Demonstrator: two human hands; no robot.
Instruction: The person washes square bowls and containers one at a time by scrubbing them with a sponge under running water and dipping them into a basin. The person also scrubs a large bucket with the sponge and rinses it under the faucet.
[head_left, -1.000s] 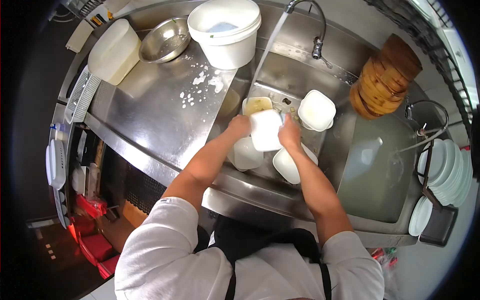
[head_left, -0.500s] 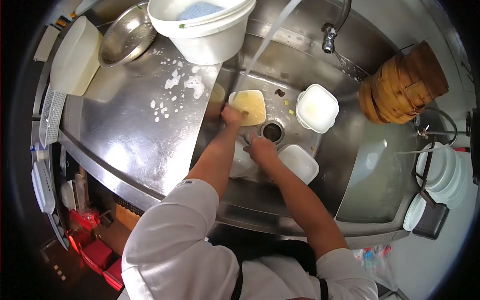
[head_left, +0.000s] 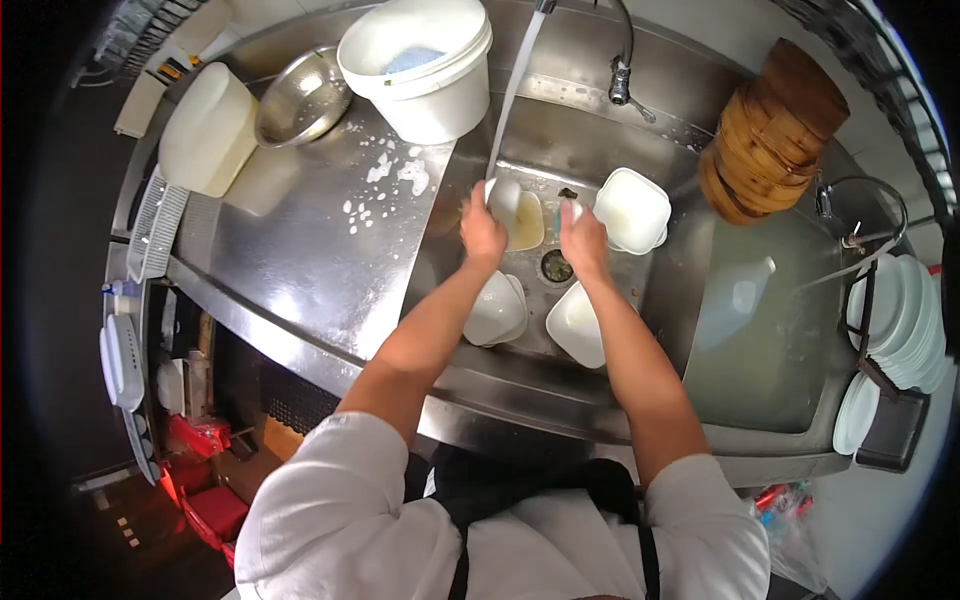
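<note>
My left hand [head_left: 482, 232] grips a white bowl [head_left: 504, 203], tilted by the stream of running water [head_left: 512, 100]. Partly hidden behind it, a square bowl with yellowish liquid [head_left: 530, 225] sits on the sink floor. My right hand [head_left: 584, 240] is closed round a small whitish and teal thing, too blurred to name. Just right of that hand lies a stack of white square bowls [head_left: 640, 212]. Nearer to me, below my wrists, are more white bowls [head_left: 492, 312] and another white bowl [head_left: 575, 330]. Between my hands is the drain [head_left: 556, 267], with scraps in it.
A white bucket [head_left: 430, 100] and a metal bowl [head_left: 303, 100] stand on the left counter, with suds nearby. Stacked bamboo steamers [head_left: 765, 150] rise at the back right. A water-filled basin [head_left: 750, 360] and a pile of plates [head_left: 890, 310] are on the right.
Both hands have moved away from me and lifted. My left hand now holds a white bowl by the water, and my right has left the drain area. The camera view has shifted.
</note>
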